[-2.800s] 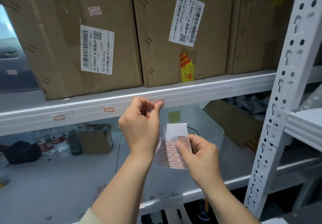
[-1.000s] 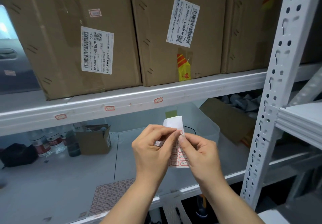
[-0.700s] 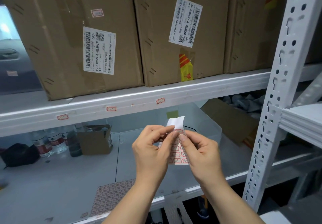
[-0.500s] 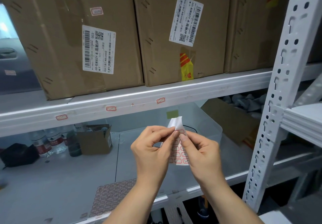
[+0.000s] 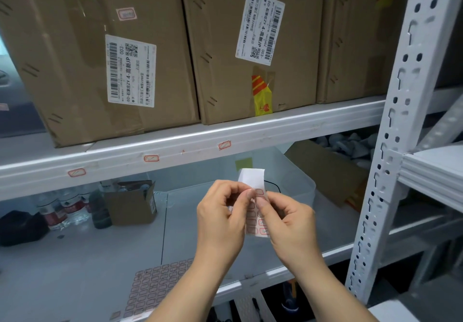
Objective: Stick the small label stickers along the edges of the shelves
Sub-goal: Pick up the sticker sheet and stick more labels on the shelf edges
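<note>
Hands: both raised together below the shelf edge (image 5: 288, 123)
Right hand (image 5: 288, 224): thumb pinning the sticker sheet (image 5: 253, 178)
Left hand (image 5: 221, 217): fingertips pinching at a sticker on it

Both hands (image 5: 253, 217) on sticker sheet (image 5: 255, 211)

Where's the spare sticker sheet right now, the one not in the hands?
In the head view, the spare sticker sheet lies flat on the lower shelf near its front edge, below and left of the left hand, in front of the small open cardboard box.
</note>
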`<action>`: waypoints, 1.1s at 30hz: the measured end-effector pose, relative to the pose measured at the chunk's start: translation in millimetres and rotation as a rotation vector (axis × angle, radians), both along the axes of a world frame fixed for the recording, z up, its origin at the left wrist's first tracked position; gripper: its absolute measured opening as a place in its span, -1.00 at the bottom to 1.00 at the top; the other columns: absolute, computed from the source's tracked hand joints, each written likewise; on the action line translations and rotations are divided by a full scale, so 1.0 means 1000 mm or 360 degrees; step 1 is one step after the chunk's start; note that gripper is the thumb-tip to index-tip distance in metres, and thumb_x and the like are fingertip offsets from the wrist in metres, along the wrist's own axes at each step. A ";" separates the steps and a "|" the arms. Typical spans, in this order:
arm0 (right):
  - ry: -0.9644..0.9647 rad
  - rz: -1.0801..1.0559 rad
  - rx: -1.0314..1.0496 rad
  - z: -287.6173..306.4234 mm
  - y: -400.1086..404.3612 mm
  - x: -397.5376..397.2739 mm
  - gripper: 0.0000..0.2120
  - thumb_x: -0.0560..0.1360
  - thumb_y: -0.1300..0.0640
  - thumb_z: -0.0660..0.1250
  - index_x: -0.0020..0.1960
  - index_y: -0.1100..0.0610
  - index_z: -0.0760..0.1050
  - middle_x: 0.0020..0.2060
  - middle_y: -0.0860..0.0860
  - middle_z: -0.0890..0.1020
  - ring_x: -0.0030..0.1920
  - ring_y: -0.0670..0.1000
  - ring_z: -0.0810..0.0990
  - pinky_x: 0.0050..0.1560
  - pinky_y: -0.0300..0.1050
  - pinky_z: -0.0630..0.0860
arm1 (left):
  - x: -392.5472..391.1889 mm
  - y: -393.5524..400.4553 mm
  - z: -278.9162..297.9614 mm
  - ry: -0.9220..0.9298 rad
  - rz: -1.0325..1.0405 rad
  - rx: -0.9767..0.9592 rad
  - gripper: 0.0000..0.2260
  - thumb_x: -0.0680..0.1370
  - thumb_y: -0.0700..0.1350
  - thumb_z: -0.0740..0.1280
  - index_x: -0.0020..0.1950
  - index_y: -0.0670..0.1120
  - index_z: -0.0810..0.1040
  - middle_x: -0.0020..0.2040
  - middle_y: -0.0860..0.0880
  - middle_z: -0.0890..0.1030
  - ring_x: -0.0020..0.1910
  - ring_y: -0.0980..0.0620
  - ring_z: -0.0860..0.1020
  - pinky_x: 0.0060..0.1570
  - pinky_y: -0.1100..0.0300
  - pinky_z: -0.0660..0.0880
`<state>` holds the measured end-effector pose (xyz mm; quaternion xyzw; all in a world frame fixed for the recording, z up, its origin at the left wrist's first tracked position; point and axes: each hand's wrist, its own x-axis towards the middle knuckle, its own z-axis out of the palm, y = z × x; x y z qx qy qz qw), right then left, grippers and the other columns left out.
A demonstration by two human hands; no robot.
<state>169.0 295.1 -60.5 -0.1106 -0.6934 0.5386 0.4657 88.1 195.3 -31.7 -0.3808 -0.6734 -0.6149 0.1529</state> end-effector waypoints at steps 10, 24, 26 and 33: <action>-0.0081 -0.0246 0.0087 -0.003 0.014 0.002 -0.89 0.51 0.01 0.40 -0.06 -0.14 0.70 -0.27 -0.18 0.75 -0.25 -0.08 0.71 -0.17 0.08 0.66 | 0.001 -0.002 0.014 -0.0374 -0.0279 -0.0191 -0.85 0.59 -0.13 0.44 -0.17 0.05 0.67 -0.18 0.02 0.73 -0.21 0.08 0.66 -0.15 0.13 0.59; -0.0110 -0.0153 -0.0104 -0.007 0.048 0.015 -0.75 0.58 0.17 0.44 -0.27 0.08 0.65 -0.50 -0.15 0.59 -0.43 -0.16 0.43 -0.38 -0.23 0.40 | 0.013 0.057 0.057 0.0234 -0.0007 0.0052 -0.88 0.49 -0.06 0.54 -0.17 0.02 0.63 -0.28 0.09 0.63 -0.31 0.08 0.56 -0.31 0.26 0.50; -0.0122 -0.0170 -0.0072 -0.008 0.054 0.017 -0.73 0.58 0.15 0.43 -0.30 0.12 0.61 -0.53 -0.06 0.53 -0.42 -0.13 0.35 -0.39 -0.17 0.33 | 0.011 0.068 0.060 0.0233 0.0025 0.0094 -0.88 0.49 -0.05 0.54 -0.18 0.04 0.62 -0.33 0.10 0.59 -0.34 0.10 0.54 -0.32 0.28 0.47; -0.0221 -0.0219 0.0022 -0.009 0.073 0.019 -0.70 0.58 0.12 0.42 -0.33 0.10 0.56 -0.56 -0.13 0.45 -0.47 -0.14 0.32 -0.43 -0.33 0.24 | 0.011 0.099 0.061 0.0278 0.0156 0.0085 -0.88 0.48 0.01 0.54 -0.18 0.05 0.64 -0.44 0.11 0.47 -0.43 0.14 0.45 -0.34 0.25 0.43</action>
